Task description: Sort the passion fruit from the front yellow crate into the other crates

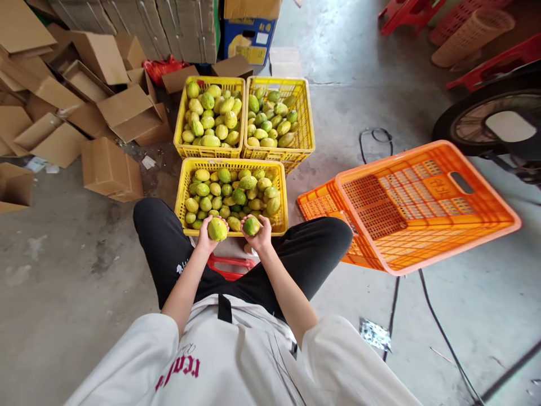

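My left hand (205, 238) is wrapped round a yellow-green oval fruit (217, 229). A darker green fruit (251, 226) rests in my right hand (262, 235), its fingers curled about it. Both hands are level with each other over the near rim of the front yellow crate (284, 194), which is well filled with similar yellow and green fruits (239, 196). Behind it two more yellow crates stand side by side, the back left crate (180, 148) and the back right crate (305, 115), each with many fruits inside.
To the right a large orange crate (431, 256) leans tilted, its open side towards me. Cardboard boxes (110, 169) are heaped at the left. A black cable (439, 321) crosses the floor, near a wheel (486, 115). A red stool (230, 268) shows between my legs.
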{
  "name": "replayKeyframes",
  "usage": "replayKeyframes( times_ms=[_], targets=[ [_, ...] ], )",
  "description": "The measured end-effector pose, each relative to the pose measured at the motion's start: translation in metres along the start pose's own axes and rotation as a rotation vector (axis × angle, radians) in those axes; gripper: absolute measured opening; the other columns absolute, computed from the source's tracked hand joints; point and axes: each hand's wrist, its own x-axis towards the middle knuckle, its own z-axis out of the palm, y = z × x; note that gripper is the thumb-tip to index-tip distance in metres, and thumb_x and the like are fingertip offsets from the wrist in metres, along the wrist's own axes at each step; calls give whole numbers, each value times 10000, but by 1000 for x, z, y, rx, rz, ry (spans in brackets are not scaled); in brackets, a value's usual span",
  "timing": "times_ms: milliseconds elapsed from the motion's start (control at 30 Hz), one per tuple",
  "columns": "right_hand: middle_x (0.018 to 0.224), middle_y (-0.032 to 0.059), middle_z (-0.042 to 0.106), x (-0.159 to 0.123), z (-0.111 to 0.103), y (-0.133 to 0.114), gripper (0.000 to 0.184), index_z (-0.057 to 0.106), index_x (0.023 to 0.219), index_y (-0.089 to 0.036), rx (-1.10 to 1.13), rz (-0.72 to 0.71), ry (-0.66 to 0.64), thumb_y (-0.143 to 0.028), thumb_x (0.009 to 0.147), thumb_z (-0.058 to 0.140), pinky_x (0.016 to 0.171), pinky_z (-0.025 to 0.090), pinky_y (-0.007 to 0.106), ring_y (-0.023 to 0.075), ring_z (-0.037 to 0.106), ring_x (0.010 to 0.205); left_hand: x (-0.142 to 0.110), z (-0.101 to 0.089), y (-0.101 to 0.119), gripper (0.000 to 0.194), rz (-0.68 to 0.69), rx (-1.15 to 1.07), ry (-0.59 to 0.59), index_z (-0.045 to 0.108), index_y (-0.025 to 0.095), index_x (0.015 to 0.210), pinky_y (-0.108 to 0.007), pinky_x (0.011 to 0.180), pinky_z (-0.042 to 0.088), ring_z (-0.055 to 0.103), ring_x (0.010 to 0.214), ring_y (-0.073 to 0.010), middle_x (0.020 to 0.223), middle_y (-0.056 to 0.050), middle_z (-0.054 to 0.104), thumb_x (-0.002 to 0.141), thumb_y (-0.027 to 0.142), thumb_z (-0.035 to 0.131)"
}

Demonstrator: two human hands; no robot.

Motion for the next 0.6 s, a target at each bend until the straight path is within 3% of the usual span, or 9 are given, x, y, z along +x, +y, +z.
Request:
replayKeyframes(
  times_ms=[133, 233, 367, 467, 533, 600],
  targets=[
    [951, 100, 748, -1, 4, 0, 247, 635, 939, -180, 51, -35, -27, -302, 777, 493, 779, 632, 418, 250, 721, 890, 1, -3, 2, 280, -26, -44, -38, 650, 130, 1022, -527, 920, 562, 727, 986, -309, 913, -126, 736, 859, 282, 480],
    [956, 86, 747, -2, 9, 1, 256, 632, 985, -190, 87, -52, -56, -228, 779, 484, 809, 627, 419, 245, 718, 958, 1, -4, 1, 268, -73, -8, -90, 638, 122, 1053, -545, 964, 533, 696, 1103, -336, 970, -144, 738, 851, 234, 503],
    [955, 55, 748, -6, 12, -1, 153, 636, 959, -200, 77, -54, -103, -286, 862, 554, 681, 621, 297, 199, 717, 856, -1, -5, -2, 224, -58, 82, -174, 629, 126, 1003, -457, 920, 558, 710, 1011, -286, 929, -130, 727, 860, 288, 568],
    [873, 16, 733, -9, 10, -2, 137, 633, 923, -211, 44, -44, -133, -313, 833, 635, 553, 573, 247, 159, 674, 680, -3, -7, -4, 175, -26, 95, -285, 599, 173, 893, -405, 872, 564, 690, 828, -204, 834, -63, 690, 800, 315, 640],
    [830, 9, 719, -10, 10, -1, 146, 631, 918, -208, 23, -51, -132, -262, 785, 656, 580, 587, 268, 167, 676, 685, -5, -8, -5, 170, -14, 85, -342, 599, 186, 888, -406, 893, 551, 659, 765, -167, 799, -29, 661, 769, 298, 647],
    [848, 28, 724, -9, 10, 0, 165, 626, 909, -201, 7, -37, -107, -201, 746, 648, 663, 619, 307, 194, 703, 771, -5, -6, -4, 192, -20, 70, -308, 615, 189, 922, -433, 924, 533, 665, 790, -180, 814, -26, 664, 757, 286, 628]
  ],
)
